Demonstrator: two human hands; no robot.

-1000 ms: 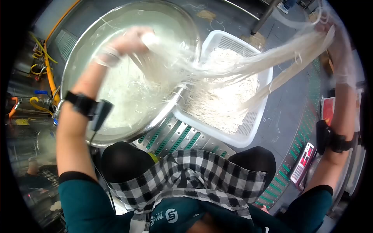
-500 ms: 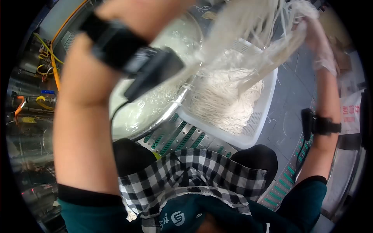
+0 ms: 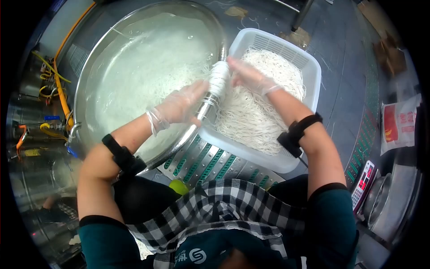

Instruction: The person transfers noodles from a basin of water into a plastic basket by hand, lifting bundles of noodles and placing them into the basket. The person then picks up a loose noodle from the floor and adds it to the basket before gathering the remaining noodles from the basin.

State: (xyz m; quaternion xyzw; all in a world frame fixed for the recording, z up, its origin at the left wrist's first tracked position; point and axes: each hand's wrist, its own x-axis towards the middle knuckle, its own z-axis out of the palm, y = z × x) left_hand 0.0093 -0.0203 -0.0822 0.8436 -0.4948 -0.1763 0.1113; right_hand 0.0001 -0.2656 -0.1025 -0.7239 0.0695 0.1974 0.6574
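No longer flung overhead: lowered, noodle bundle (image 3: 219, 80) gathered short. Grasped between left hand (image 3: 181, 105) at 8 o'clock and right hand (image 3: 248, 76) at 3 o'clock, over steel basin (image 3: 134, 24) rim.

One head-worn camera, facing steeply downward at close range onto steel basin (image 3: 77, 102) and white basket (image 3: 268, 159); fisheye, dark corners.

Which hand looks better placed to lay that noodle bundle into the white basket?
Probably the right hand: it reaches over the white basket, beside the noodle bundle. The left hand sits over the steel basin, across the rim.
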